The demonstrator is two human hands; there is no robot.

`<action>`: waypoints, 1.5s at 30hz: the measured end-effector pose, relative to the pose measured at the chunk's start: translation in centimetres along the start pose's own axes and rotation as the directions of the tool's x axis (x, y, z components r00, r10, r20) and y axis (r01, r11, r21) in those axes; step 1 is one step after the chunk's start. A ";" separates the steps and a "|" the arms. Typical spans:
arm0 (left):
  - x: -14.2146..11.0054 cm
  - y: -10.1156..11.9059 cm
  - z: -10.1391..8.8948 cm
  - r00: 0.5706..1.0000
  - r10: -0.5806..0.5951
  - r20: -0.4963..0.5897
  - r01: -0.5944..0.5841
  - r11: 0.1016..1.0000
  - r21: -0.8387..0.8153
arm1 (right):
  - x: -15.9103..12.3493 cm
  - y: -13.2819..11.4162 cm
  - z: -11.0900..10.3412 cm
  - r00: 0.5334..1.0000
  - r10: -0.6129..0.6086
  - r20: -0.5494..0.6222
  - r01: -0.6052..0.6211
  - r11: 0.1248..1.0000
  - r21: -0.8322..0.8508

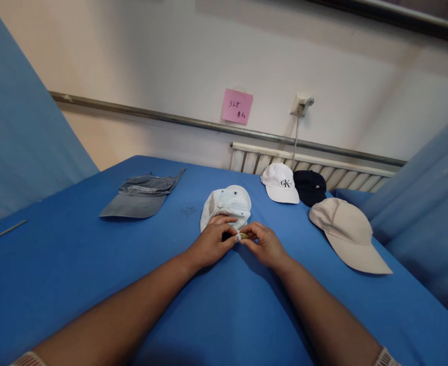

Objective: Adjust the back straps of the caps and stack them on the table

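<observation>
Pale cap point(229, 201) on blue table point(132, 284), radiator point(311, 165) behind.

Plain indoor room, exact kind unclear: radiator point(250, 161), wall socket point(298, 105), blue curtains point(14, 117), blue-covered table point(132, 269).

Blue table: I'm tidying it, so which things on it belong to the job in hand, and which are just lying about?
In use:
- pale cap, worked at its edge by the left hand and right hand
- small yellowish piece at the right fingertips

Apparently lying about:
- grey cap
- white cap
- black cap
- beige cap
- thin stick
</observation>
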State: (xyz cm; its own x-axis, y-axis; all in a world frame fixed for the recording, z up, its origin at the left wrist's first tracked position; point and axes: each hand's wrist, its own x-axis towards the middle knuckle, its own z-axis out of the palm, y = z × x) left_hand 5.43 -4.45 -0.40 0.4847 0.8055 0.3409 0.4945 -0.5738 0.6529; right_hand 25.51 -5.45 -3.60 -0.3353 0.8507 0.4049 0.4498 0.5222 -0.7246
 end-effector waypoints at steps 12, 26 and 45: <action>0.2 0.0 -1.0 0.996 0.057 -0.063 -0.056 0.998 0.028 | 0.0 0.2 -0.5 1.000 -0.001 -0.019 0.001 1.000 -0.004; 0.4 -0.8 0.5 0.975 -0.223 0.007 0.214 0.926 -0.312 | 0.1 0.3 -0.5 0.997 0.045 0.055 -0.046 0.999 0.023; 0.2 0.0 0.8 0.913 -0.398 0.090 0.404 0.849 -0.340 | -0.3 0.0 -0.5 0.989 0.141 0.045 -0.145 0.985 0.098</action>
State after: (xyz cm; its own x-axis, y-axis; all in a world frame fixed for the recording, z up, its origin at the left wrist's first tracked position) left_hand 6.12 -4.42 -0.84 0.3106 0.9505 -0.0096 0.3708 -0.1119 0.9219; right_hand 26.03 -5.69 -3.45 -0.3052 0.9122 0.2734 0.4100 0.3850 -0.8268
